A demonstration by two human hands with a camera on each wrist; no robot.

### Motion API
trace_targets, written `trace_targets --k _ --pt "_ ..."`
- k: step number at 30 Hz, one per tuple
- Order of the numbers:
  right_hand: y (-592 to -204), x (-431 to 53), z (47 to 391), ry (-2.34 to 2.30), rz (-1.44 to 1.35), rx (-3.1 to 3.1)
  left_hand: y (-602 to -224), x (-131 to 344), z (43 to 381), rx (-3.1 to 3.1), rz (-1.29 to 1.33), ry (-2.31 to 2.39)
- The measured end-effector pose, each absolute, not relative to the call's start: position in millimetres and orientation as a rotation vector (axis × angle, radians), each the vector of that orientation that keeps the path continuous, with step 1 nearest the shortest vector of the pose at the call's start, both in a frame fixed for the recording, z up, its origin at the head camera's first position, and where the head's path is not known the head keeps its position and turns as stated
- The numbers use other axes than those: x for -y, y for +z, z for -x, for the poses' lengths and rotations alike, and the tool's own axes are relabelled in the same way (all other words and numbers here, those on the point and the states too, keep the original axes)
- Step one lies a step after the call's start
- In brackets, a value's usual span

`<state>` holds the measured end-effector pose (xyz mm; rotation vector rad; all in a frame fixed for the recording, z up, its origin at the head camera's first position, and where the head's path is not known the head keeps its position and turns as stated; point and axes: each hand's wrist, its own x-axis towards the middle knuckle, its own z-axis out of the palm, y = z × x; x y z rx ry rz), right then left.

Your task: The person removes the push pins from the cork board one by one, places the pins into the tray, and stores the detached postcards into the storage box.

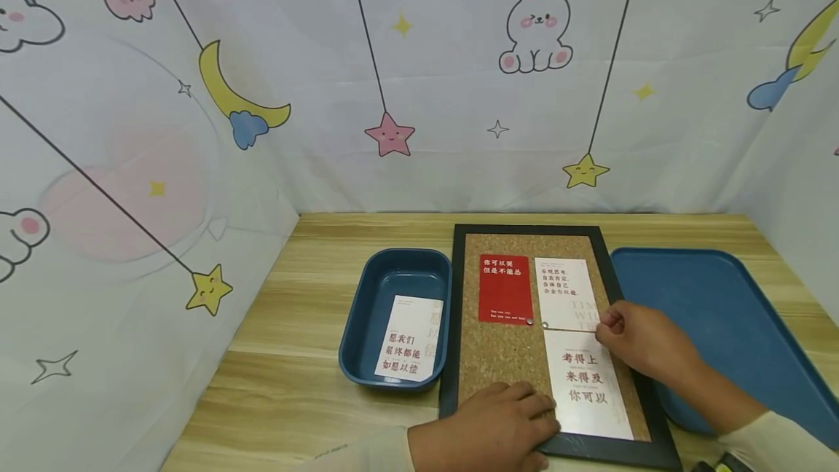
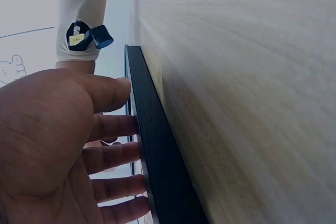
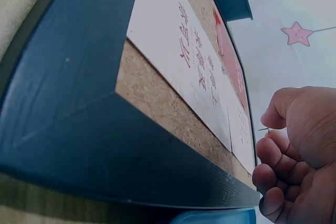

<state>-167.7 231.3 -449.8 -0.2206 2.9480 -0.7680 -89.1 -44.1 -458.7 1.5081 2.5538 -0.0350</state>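
A black-framed cork board (image 1: 498, 355) lies on the table. It bears a red card (image 1: 505, 288), a white card (image 1: 557, 279) to its right, and a lower white card (image 1: 586, 388) under that one. My right hand (image 1: 639, 341) pinches a thumbtack (image 3: 263, 129) between thumb and forefinger, its thin point sticking out, over the lower card's top right corner. My left hand (image 1: 491, 425) rests at the board's bottom edge, fingertips by the lower card's bottom left edge. Silver tack heads show at the red card's lower right corner and the upper white card's lower left.
Left of the board stands a deep blue bin (image 1: 350, 326) holding another white printed card (image 1: 406, 341). A wide blue tray (image 1: 695, 297) lies to the right, partly behind my right forearm. A printed white curtain (image 1: 459, 166) hangs behind the wooden table (image 1: 282, 355).
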Motion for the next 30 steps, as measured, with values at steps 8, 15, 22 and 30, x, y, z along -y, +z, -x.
trace_targets --k 8,15,22,30 --pt "-452.7 -236.0 168.1 -0.765 0.224 -2.941 -458.7 44.0 89.4 -2.545 -1.498 -0.025" --pt "-451.2 -239.3 167.1 -0.773 0.235 -2.934 -458.0 44.0 89.4 -2.545 -1.504 -0.017" --pt "-449.5 -244.2 166.9 -0.765 0.215 -2.923 -458.4 44.4 89.7 -2.531 -1.498 -0.006" --pt "-449.0 -248.4 166.5 -0.761 0.212 -2.924 -459.3 44.7 89.7 -2.544 -1.507 -0.006"
